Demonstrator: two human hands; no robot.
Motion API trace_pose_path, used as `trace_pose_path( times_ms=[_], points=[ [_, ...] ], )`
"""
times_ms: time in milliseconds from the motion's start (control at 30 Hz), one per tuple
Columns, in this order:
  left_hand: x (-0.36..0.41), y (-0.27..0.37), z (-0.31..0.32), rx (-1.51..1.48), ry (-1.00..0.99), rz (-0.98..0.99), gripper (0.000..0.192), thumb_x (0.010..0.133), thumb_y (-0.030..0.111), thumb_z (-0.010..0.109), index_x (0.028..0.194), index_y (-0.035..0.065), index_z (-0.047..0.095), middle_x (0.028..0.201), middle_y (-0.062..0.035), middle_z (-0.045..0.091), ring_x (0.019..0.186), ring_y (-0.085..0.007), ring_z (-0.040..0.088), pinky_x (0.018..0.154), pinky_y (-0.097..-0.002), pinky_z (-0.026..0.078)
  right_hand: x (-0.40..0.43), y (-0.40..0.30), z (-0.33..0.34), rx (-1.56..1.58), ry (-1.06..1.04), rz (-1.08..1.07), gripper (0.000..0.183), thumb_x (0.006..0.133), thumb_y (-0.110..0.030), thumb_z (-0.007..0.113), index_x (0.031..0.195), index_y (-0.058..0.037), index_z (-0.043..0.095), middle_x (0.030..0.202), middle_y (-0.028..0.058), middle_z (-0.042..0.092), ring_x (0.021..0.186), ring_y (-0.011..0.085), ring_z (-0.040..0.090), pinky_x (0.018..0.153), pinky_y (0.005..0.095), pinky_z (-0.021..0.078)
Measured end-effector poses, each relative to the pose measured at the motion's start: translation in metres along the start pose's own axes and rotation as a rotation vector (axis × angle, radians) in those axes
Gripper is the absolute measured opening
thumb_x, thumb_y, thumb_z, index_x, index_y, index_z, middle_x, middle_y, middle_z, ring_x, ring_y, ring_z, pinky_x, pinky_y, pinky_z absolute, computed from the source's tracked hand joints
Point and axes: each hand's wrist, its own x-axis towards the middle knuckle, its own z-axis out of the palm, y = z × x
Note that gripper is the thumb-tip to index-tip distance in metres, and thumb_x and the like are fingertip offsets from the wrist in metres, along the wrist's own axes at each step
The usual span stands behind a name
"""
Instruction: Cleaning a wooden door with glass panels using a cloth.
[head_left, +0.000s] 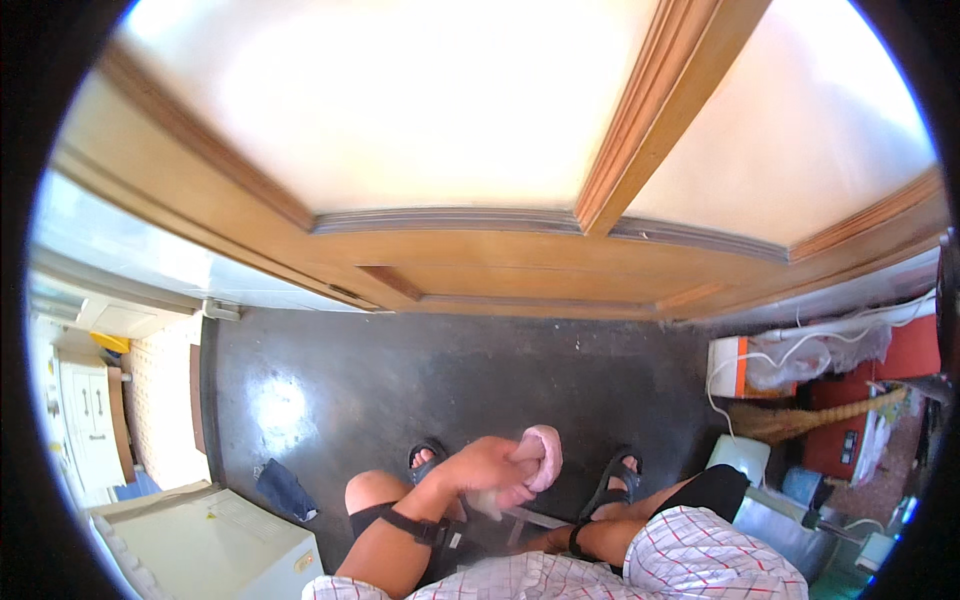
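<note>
My left hand (487, 472) grips a bunched pink cloth (551, 457) in front of my knees, above the dark floor (480, 375). The hand is slightly blurred, and a strap crosses that forearm. Close to my lap, my right hand (546, 541) is low and mostly hidden by the checked shirt, so its fingers cannot be made out. A thin grey bar (538, 517) shows just above it; what it belongs to is unclear. Before me stands a brown wooden door or panel (510, 262) with bright, pale panes (450, 112).
At lower left sits a white appliance (247, 547), with a dark blue cloth (285, 489) on the floor beside it. Along the right lie a broom (810, 421), a white cable (720, 375), an orange-and-white box (727, 367) and a red cabinet-like object (832, 442).
</note>
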Motion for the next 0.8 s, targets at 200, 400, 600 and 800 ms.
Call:
trace_pose_path(
  times_ms=[200,400,600,800],
  points=[
    [0.021,0.021,-0.020,-0.201,0.088,0.045,0.017,0.084,0.010,0.073,0.098,0.0004,0.075,0.087,-0.0064,0.076,0.084,-0.0141,0.073,0.078,-0.0302,0.059,0.043,0.048,-0.082,-0.305,-0.120,0.199,0.058,0.092,-0.046,0.073,0.127,-0.0006,0.065,0.116,0.0190,0.071,0.100,0.0326,0.068,0.094,0.0464,0.0493],
    [0.033,-0.026,-0.007,-0.050,0.263,0.208,0.024,0.083,0.021,0.076,0.099,0.0024,0.077,0.092,-0.0065,0.076,0.089,-0.0161,0.072,0.082,-0.0323,0.057,0.037,-0.069,-0.161,-0.869,0.189,0.462,0.058,0.097,-0.051,0.056,0.120,-0.0004,0.073,0.123,0.0207,0.073,0.108,0.0357,0.069,0.099,0.0513,0.0504],
    [-0.024,0.003,0.023,-0.299,0.349,0.259,0.024,0.083,0.005,0.072,0.106,-0.0021,0.074,0.098,-0.0061,0.073,0.088,-0.0154,0.069,0.081,-0.0324,0.056,-0.085,-0.157,-0.185,-0.166,0.861,0.579,0.046,0.101,-0.047,0.060,0.128,-0.0111,0.068,0.119,0.0177,0.070,0.094,0.0354,0.067,0.080,0.0542,0.0557],
    [-0.063,0.051,0.058,-0.242,0.406,0.438,0.025,0.088,0.006,0.070,0.111,-0.0014,0.072,0.098,-0.0030,0.071,0.087,-0.0125,0.066,0.079,-0.0291,0.054,-0.142,-0.262,-0.118,0.436,0.832,-0.181,0.070,0.101,-0.062,0.056,0.150,-0.0127,0.048,0.149,0.0180,0.053,0.125,0.0392,0.059,0.093,0.0619,0.0525]
  ],
)
